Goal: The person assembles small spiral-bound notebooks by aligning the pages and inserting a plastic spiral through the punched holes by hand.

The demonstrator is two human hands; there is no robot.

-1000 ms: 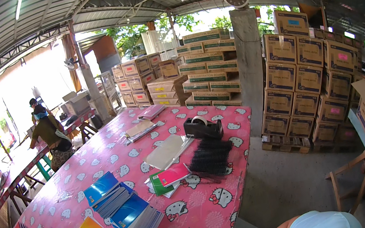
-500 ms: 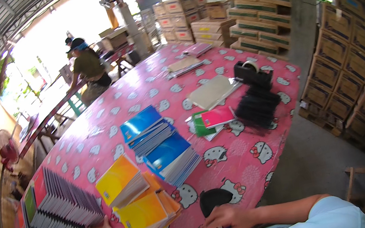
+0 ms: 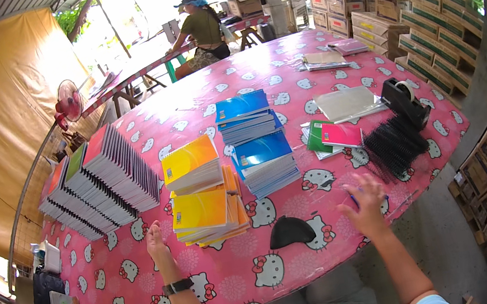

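Note:
My left hand [image 3: 157, 248], with a dark watch on its wrist, hovers beside the stacks of yellow notebooks [image 3: 200, 210]. Its fingers are stretched out and hold nothing. Over the right part of the table, my right hand [image 3: 367, 205] has its fingers partly spread around a slim blue pen-like tool [image 3: 354, 200], whose ends show on either side of them. A black half-round object [image 3: 291, 231] lies between my hands. Tall stacks of spiral-bound notebooks [image 3: 119, 167] with red and green covers stand at the left. Blue notebooks [image 3: 266, 160] are stacked behind the yellow ones.
Black binding coils [image 3: 396, 148] and a tape dispenser [image 3: 406, 104] sit at the right of the pink table [image 3: 315, 263]. Near them lie green and pink notebooks [image 3: 339, 134] and a clear-wrapped pack [image 3: 349, 104]. Carton stacks [image 3: 344, 1], a fan [image 3: 69, 101] and a co-worker [image 3: 203, 32] are beyond.
My left hand has come away from the spiral-bound stacks. My right hand has moved out over the table, away from my body, with the blue tool. The view has swung left.

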